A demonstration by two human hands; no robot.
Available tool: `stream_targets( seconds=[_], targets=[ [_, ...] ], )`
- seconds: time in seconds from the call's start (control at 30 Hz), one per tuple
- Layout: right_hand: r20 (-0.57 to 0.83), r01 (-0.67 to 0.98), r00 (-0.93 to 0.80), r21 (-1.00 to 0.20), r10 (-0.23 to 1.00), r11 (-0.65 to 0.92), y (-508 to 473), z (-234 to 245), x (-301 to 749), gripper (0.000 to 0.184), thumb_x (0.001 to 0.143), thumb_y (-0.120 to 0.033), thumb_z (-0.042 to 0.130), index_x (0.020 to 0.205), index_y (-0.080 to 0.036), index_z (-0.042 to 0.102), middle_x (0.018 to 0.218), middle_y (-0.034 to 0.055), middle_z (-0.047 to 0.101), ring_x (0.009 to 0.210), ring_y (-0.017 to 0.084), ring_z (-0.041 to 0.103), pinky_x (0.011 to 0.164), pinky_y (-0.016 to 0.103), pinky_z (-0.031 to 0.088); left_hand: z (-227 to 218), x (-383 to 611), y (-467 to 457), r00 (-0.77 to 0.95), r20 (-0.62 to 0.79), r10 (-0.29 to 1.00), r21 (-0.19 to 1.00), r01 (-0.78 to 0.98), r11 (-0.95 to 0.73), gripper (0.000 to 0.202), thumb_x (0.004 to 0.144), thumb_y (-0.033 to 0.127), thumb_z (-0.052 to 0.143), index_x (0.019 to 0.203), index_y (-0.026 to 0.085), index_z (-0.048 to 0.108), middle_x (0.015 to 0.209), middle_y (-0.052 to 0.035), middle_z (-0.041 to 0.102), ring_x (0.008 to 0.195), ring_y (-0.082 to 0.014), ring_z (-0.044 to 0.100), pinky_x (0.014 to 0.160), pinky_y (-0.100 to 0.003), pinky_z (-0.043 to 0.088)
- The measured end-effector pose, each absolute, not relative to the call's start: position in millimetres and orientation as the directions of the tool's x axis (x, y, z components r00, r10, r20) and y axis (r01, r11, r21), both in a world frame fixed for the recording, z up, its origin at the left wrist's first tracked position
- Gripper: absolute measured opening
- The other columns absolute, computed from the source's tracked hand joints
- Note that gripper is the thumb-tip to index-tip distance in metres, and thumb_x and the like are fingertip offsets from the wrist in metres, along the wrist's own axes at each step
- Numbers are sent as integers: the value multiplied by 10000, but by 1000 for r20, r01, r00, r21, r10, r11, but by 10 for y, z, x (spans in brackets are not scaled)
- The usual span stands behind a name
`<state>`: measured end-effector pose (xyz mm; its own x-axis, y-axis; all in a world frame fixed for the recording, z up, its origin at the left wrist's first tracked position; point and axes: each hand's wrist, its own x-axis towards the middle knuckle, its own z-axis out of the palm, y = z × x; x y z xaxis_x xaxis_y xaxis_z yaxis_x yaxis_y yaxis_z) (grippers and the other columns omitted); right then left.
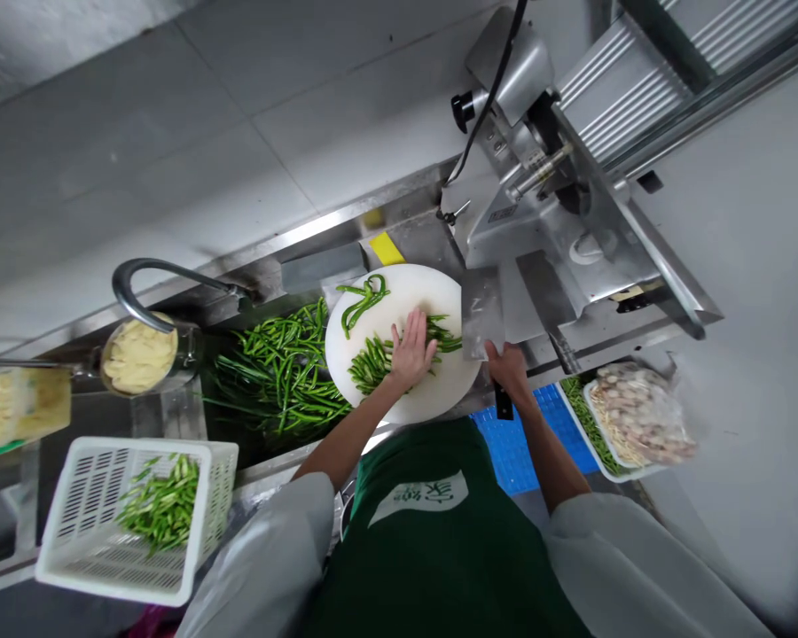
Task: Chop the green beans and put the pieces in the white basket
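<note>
My left hand [412, 350] lies flat with fingers spread on a bunch of green chili peppers [371, 365] on the round white cutting board [409, 297]. In my right hand [507, 368] is a cleaver [482, 306], held by its black handle at the board's right edge. Its broad blade stands beside the pepper ends to the right of my left hand. A few whole long peppers [364, 303] rest at the board's upper left.
Left of the board, a sink holds many long peppers [285, 363] under a curved faucet [129, 283]. A white basket [199, 532] with cut peppers stands lower left. A metal slicer [532, 177] and a second cleaver [546, 288] are at the right. Lower right is a filled tray [621, 474].
</note>
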<state>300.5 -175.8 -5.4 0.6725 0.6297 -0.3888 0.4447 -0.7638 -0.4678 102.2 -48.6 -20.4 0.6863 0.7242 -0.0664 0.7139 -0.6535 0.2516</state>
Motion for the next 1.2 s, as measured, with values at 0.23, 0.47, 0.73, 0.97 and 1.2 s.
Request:
stream_targets(
  seconds=[0.23,0.47,0.73,0.97,1.2],
  targets=[
    [-550,281,550,-586,628,-760,-1859,-215,2964,411,992,-495,518,943,-134,709,509,39,596,537,221,621,641,313,468,-417,1467,-464,688,-105,718,226,720,-657,722,1072,507,210,1655,86,145,1720,-129,115,1606,-254,111,1290,-582,96],
    [-553,333,557,-535,620,-776,-1907,-338,2922,458,975,-502,527,1000,-85,716,643,106,681,693,253,676,677,313,464,-467,1458,-488,713,-102,693,175,699,-693,769,1059,547,236,1658,78,124,1719,-135,103,1611,-273,51,1287,-602,71],
    [-552,402,530,-505,644,-764,-1880,-301,2876,472,991,-494,515,1053,-72,718,811,173,746,813,260,705,720,302,461,-450,1471,-470,714,-114,691,184,699,-691,806,1050,580,244,1656,66,108,1721,-138,100,1612,-275,30,1288,-602,55],
    [-519,518,555,-396,650,-759,-1691,-246,2692,469,1028,-473,484,1102,-73,717,1072,253,745,1020,296,714,794,307,463,-453,1462,-473,714,-114,691,203,697,-687,802,1053,574,221,1645,39,144,1717,-151,108,1611,-270,58,1286,-615,57],
    [-491,533,596,-351,635,-770,-1317,-130,2488,484,1055,-466,422,1151,-70,685,1076,247,741,1020,292,721,823,309,468,-426,1444,-456,711,-134,690,218,700,-680,737,1064,497,235,1650,58,150,1717,-146,112,1610,-269,74,1290,-597,59]
  ],
)
